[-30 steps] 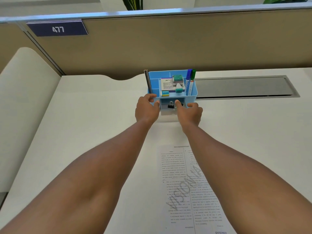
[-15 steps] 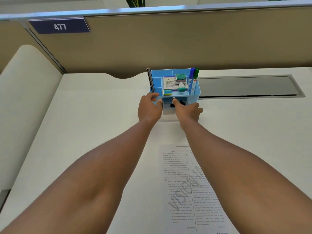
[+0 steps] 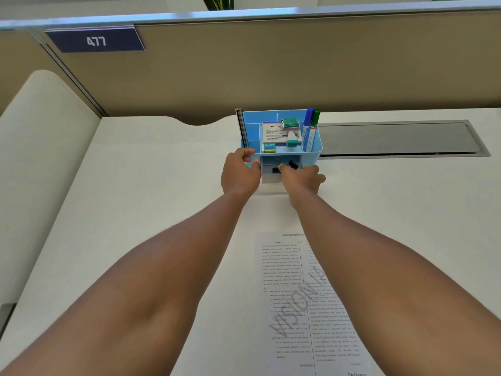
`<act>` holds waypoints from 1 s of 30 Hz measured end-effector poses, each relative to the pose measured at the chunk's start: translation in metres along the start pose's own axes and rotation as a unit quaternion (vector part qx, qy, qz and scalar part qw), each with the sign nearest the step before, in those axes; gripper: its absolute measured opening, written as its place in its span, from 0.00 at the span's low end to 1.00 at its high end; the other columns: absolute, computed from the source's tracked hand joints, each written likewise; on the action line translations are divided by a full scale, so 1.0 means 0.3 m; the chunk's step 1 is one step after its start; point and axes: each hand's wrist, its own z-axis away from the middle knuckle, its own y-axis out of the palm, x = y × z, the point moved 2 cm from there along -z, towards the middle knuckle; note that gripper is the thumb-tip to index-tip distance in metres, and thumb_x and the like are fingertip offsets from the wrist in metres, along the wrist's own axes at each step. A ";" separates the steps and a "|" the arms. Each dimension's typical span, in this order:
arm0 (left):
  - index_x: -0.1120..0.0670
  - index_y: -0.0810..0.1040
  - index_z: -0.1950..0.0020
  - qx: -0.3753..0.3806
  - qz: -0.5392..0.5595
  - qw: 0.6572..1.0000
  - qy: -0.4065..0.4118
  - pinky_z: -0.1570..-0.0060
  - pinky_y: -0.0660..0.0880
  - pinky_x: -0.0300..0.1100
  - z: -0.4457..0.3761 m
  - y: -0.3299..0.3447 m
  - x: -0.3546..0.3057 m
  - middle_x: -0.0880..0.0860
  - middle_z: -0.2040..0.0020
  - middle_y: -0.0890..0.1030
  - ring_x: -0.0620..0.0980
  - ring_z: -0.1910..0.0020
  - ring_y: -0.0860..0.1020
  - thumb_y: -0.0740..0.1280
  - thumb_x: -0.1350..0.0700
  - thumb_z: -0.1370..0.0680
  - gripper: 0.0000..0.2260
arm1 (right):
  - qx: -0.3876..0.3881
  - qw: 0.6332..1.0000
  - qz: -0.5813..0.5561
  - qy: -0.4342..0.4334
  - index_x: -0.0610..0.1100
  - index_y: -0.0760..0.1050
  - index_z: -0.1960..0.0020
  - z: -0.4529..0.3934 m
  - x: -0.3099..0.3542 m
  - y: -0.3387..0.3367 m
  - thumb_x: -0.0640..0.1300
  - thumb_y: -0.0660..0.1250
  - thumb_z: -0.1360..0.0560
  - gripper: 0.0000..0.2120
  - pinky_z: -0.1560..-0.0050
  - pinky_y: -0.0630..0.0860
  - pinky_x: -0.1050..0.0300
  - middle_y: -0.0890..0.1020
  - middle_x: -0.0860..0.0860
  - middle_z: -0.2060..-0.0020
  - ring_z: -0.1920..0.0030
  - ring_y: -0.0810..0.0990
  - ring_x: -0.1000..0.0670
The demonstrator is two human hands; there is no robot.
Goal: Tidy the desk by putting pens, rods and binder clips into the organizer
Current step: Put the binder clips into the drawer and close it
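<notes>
- The blue organizer (image 3: 282, 156) sits on the white worktop (image 3: 162, 185) at 12 o'clock from the person, close to the wall.
- The left hand (image 3: 240, 176) holds the organizer at its front left corner. Its grip is closed on the rim, thumb on top.
- The right hand (image 3: 303, 179) is at the little drawer (image 3: 271, 173) in the front of the organizer. Its fingers are bent at the drawer's front, but I cannot tell if they pinch anything.
- What changed: a second ago the drawer stuck out more toward the person, and now it is pushed further in. It looks like it is being closed.
- Two black binder clips (image 3: 284, 167) lie inside the drawer, just past the right fingertips. They sit a bit deeper in than before.
- A thin dark rod (image 3: 242, 128) stands at the left side of the organizer, at 9 o'clock from the middle box.
- A blue pen (image 3: 307, 128) and a green pen (image 3: 314, 130) stand together at the right side, at 3 o'clock.
- No loose pens, rods or clips show on the worktop. Only a printed paper (image 3: 287, 294) lies at 6 o'clock, near the person.
- So I think the tidy job is almost done. The drawer just needs one more push to be shut.
</notes>
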 end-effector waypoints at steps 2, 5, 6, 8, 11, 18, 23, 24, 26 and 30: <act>0.49 0.74 0.35 -0.001 0.001 1.000 0.000 0.53 0.71 0.36 0.000 -0.002 0.000 0.49 0.40 0.77 0.44 0.45 0.72 0.68 0.53 0.21 0.14 | 0.000 1.000 -0.021 0.005 0.45 0.65 0.34 -0.003 0.001 -0.001 0.52 0.72 0.29 0.29 0.56 0.77 0.55 0.68 0.46 0.39 0.48 0.74 0.48; 0.49 0.74 0.35 -0.001 0.003 1.000 -0.002 0.52 0.72 0.36 0.001 -0.003 -0.004 0.49 0.40 0.76 0.46 0.42 0.74 0.68 0.54 0.21 0.14 | 0.000 0.998 -0.056 0.011 0.44 0.65 0.33 -0.010 0.007 -0.002 0.49 0.70 0.28 0.27 0.59 0.72 0.57 0.68 0.45 0.39 0.51 0.72 0.49; 0.49 0.74 0.35 -0.001 0.004 1.000 -0.005 0.52 0.72 0.36 0.002 -0.002 -0.005 0.49 0.39 0.76 0.46 0.41 0.74 0.68 0.54 0.21 0.14 | -0.001 0.998 -0.068 0.013 0.44 0.65 0.33 -0.010 0.010 -0.001 0.49 0.70 0.28 0.27 0.59 0.72 0.57 0.68 0.45 0.39 0.49 0.73 0.48; 0.49 0.74 0.35 -0.002 0.005 1.000 -0.009 0.52 0.72 0.36 0.005 0.001 -0.006 0.49 0.39 0.76 0.45 0.41 0.74 0.68 0.55 0.20 0.14 | -0.009 0.996 -0.091 0.016 0.44 0.66 0.33 -0.010 0.018 0.002 0.49 0.69 0.27 0.26 0.57 0.76 0.56 0.69 0.46 0.39 0.46 0.76 0.48; 0.49 0.74 0.35 -0.004 0.010 1.000 -0.013 0.51 0.73 0.36 0.005 0.003 -0.006 0.50 0.39 0.76 0.46 0.40 0.74 0.67 0.56 0.20 0.14 | -0.015 0.992 -0.122 0.016 0.44 0.67 0.34 -0.015 0.025 0.009 0.50 0.68 0.26 0.24 0.53 0.81 0.53 0.70 0.46 0.40 0.46 0.78 0.46; 0.49 0.74 0.34 -0.003 0.010 1.000 -0.014 0.51 0.72 0.35 0.009 0.003 -0.010 0.50 0.38 0.76 0.48 0.37 0.74 0.66 0.57 0.20 0.14 | -0.035 0.982 -0.184 0.030 0.44 0.68 0.33 -0.030 0.044 0.011 0.49 0.62 0.22 0.19 0.49 0.82 0.51 0.73 0.46 0.40 0.45 0.79 0.47; 0.49 0.74 0.34 -0.003 0.010 1.000 -0.018 0.51 0.72 0.35 0.007 0.001 -0.012 0.50 0.37 0.76 0.49 0.37 0.74 0.67 0.56 0.20 0.14 | -0.036 0.981 -0.190 0.034 0.44 0.67 0.32 -0.036 0.049 0.009 0.48 0.62 0.21 0.19 0.49 0.82 0.51 0.75 0.46 0.40 0.44 0.78 0.47; 0.49 0.74 0.34 -0.003 0.010 1.000 -0.018 0.51 0.72 0.35 0.008 -0.001 -0.013 0.50 0.38 0.76 0.49 0.37 0.74 0.67 0.56 0.20 0.15 | -0.034 0.980 -0.191 0.035 0.45 0.67 0.32 -0.036 0.048 0.009 0.48 0.62 0.21 0.19 0.48 0.82 0.51 0.75 0.46 0.40 0.44 0.78 0.47; 0.49 0.74 0.34 -0.003 0.011 1.000 -0.017 0.51 0.71 0.35 0.008 -0.001 -0.011 0.50 0.38 0.76 0.49 0.37 0.74 0.67 0.56 0.20 0.14 | -0.030 0.980 -0.192 0.035 0.45 0.67 0.32 -0.037 0.047 0.009 0.48 0.61 0.21 0.18 0.48 0.82 0.51 0.75 0.46 0.40 0.44 0.78 0.47; 0.49 0.74 0.35 -0.003 0.015 1.000 -0.018 0.52 0.71 0.35 0.010 0.001 -0.009 0.49 0.38 0.77 0.48 0.37 0.74 0.67 0.57 0.20 0.14 | -0.025 0.978 -0.203 0.031 0.44 0.67 0.33 -0.043 0.046 0.010 0.47 0.60 0.21 0.17 0.49 0.81 0.52 0.75 0.46 0.39 0.43 0.78 0.48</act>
